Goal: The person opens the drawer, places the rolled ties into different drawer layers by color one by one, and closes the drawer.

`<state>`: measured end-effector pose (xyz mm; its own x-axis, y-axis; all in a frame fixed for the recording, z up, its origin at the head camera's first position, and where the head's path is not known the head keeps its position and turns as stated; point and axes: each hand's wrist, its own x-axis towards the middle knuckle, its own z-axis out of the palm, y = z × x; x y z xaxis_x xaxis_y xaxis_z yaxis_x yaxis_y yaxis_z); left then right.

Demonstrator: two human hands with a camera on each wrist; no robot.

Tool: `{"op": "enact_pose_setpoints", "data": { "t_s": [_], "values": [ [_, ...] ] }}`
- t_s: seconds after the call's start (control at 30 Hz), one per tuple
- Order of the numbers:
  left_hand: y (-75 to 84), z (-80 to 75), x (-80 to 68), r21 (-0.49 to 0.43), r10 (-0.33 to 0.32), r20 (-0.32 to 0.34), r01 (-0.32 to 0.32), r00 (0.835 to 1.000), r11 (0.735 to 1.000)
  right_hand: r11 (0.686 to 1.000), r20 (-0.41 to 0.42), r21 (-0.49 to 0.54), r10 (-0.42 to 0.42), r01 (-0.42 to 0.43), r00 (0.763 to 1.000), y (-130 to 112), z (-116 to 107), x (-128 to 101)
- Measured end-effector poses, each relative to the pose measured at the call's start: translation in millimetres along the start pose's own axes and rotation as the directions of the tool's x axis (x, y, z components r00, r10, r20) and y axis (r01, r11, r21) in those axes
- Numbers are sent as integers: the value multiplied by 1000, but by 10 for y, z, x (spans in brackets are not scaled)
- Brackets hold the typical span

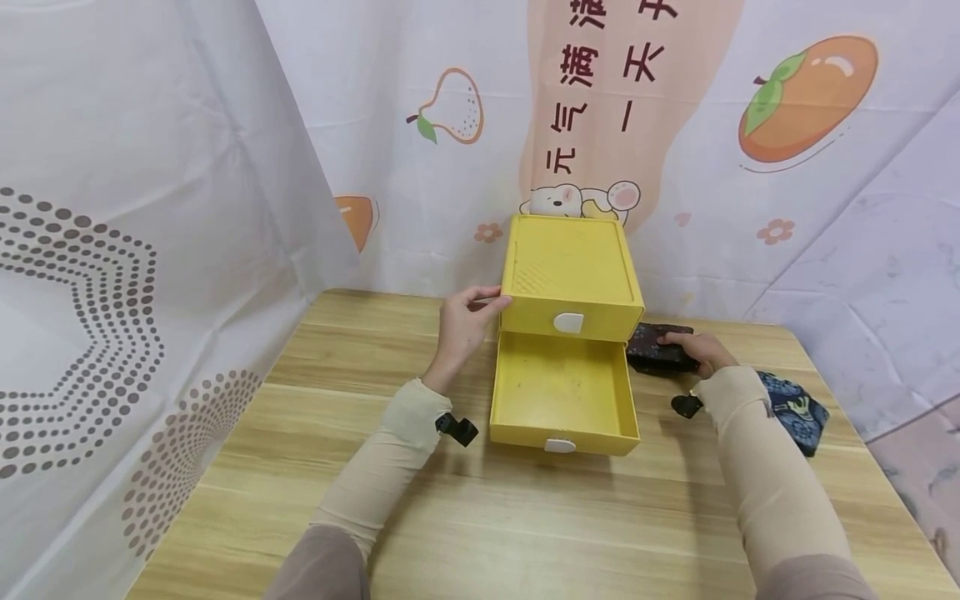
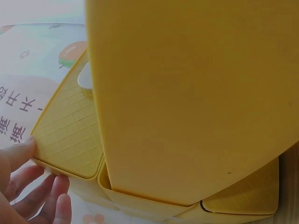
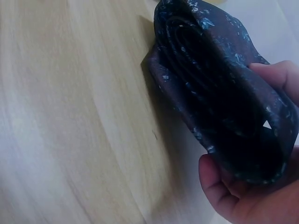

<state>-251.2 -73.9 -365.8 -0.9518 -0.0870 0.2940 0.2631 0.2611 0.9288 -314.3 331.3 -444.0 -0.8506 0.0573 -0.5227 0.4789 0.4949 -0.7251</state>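
Note:
A yellow two-drawer box (image 1: 573, 258) stands at the back of the table. Its lower drawer (image 1: 558, 387) is pulled out, and bare yellow floor shows inside; the upper one is closed. At the box's upper left front corner, my left hand (image 1: 461, 329) rests with thumb and fingertips touching the edge, fingers relaxed. To the right of the box, my right hand (image 1: 705, 350) grips a folded dark patterned cloth (image 1: 656, 350). In the right wrist view, the thumb lies on one face of the layered cloth (image 3: 205, 79) and the fingers are curled under the other.
A folded blue patterned cloth (image 1: 802, 412) lies on the table beyond the right forearm. Behind the box hangs a white curtain (image 1: 450, 200) with fruit prints and writing. Each wrist carries a small black camera mount, such as the left one (image 1: 457, 429).

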Motion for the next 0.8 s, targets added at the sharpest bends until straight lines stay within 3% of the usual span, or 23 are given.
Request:
{"op": "enact_pose_setpoints", "data": {
  "t_s": [0.27, 0.67, 0.8],
  "values": [
    [-2, 0, 2, 1, 5, -2, -5, 1000, 1000, 1000, -41, -8, 25, -25, 999, -20, -30, -68],
    [13, 7, -3, -6, -12, -3, 12, 1000, 1000, 987, -29, 162, 2, 3, 1000, 92, -87, -106],
    [11, 11, -2, -2, -15, -6, 15, 1000, 1000, 985, -37, 172, -12, 18, 999, 111, -117, -133]
  ]
}}
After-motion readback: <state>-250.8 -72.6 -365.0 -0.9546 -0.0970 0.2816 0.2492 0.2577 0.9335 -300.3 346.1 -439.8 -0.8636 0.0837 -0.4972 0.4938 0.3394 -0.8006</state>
